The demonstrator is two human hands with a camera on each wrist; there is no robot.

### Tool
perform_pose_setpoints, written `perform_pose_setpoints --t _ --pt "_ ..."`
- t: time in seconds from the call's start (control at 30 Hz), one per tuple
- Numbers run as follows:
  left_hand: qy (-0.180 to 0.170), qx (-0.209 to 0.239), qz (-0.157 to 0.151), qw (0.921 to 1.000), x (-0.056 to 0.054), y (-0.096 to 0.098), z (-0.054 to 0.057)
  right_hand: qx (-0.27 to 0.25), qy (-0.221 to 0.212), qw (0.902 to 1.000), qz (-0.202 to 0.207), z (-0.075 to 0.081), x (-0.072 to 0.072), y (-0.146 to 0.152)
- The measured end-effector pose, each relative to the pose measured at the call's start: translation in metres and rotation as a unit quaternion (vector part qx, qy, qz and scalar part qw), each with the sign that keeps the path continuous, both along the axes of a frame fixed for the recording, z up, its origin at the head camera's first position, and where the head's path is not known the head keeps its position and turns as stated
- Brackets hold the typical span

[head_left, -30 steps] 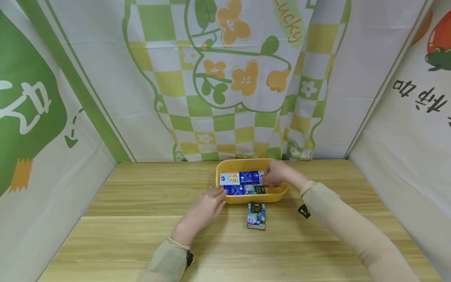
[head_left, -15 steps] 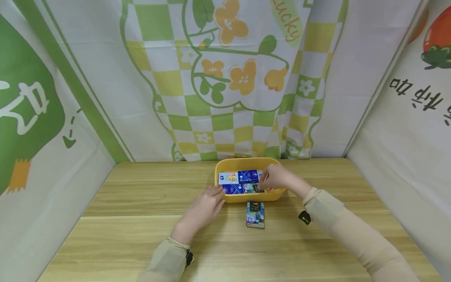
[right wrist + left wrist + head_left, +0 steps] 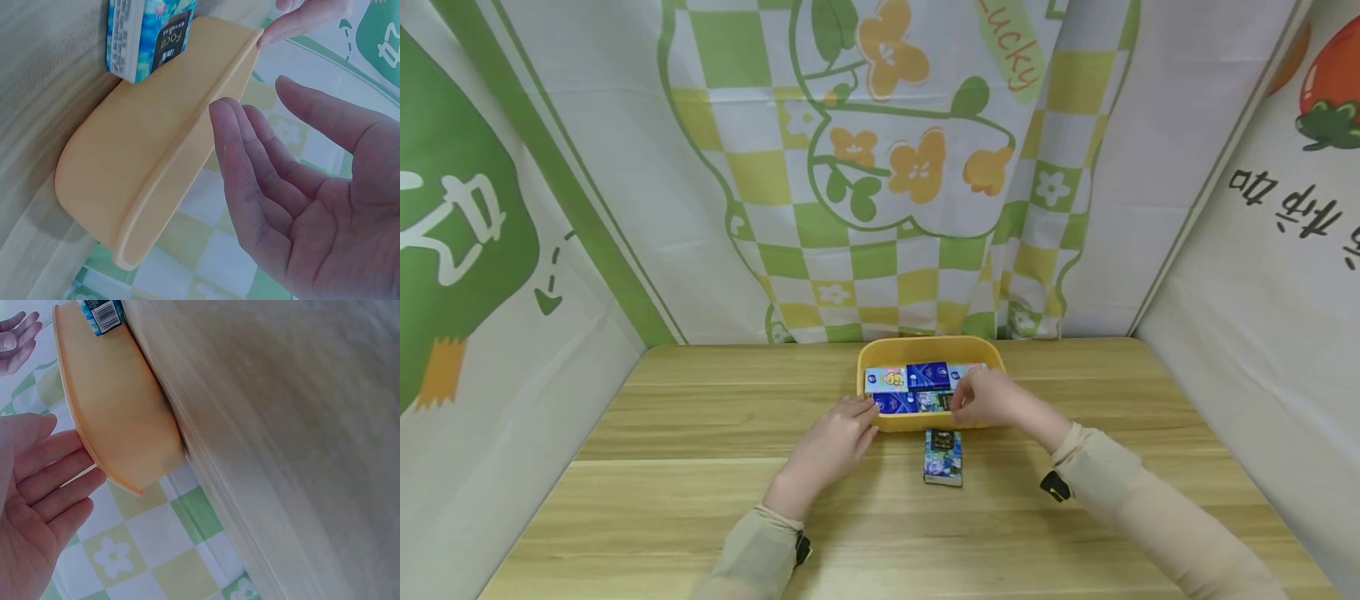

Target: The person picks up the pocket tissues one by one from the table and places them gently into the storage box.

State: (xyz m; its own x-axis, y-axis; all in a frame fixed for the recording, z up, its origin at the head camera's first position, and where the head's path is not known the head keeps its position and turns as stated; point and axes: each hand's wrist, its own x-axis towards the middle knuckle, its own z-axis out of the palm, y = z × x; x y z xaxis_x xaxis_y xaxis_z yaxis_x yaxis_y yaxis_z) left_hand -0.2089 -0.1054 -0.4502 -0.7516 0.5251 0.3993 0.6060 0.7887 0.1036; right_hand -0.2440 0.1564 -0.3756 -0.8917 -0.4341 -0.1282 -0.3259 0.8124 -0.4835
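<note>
A yellow plastic basket (image 3: 925, 343) stands at the back of the table, with several small tissue packs in two rows. At its left end my left hand (image 3: 831, 437) rests straight fingertips on the rim, also seen in the left wrist view. My right hand (image 3: 988, 397) is over the front right part, partly hiding a dark floral pack (image 3: 931, 402). In the right wrist view this hand (image 3: 300, 194) is loosely bent and holds nothing. Behind it lies a light pink-and-blue pack (image 3: 967, 369), beside a dark blue pack (image 3: 928, 376). A blue floral pack (image 3: 943, 458) lies in front of the basket.
The wooden table (image 3: 700, 500) extends around the basket to the front and both sides. A checked curtain (image 3: 895, 275) hangs right behind the table's back edge. White printed fabric walls (image 3: 1262, 333) close off the left and right sides.
My right hand has moved from the basket's back right towards its front rim, uncovering the light pink-and-blue pack at the back right. My left hand has stayed at the left rim.
</note>
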Motion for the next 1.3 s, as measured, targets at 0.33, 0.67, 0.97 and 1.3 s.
perform_pose_setpoints --t 0.33,0.67,0.97,1.3 --pt "-0.004 0.009 -0.005 0.9999 -0.001 0.001 0.000 -0.004 -0.002 1.0000 -0.006 -0.008 0.012 -0.002" --pt "-0.004 0.011 -0.005 0.9999 0.001 0.000 0.002 0.005 -0.010 0.9996 -0.027 -0.018 0.017 -0.004" --pt "-0.003 0.014 -0.005 0.9999 0.001 -0.001 0.002 0.005 -0.003 0.9991 -0.042 -0.030 0.023 -0.006" --pt "0.001 0.011 -0.003 0.9999 0.001 -0.001 0.001 0.014 0.000 0.9991 -0.040 -0.038 0.022 -0.006"
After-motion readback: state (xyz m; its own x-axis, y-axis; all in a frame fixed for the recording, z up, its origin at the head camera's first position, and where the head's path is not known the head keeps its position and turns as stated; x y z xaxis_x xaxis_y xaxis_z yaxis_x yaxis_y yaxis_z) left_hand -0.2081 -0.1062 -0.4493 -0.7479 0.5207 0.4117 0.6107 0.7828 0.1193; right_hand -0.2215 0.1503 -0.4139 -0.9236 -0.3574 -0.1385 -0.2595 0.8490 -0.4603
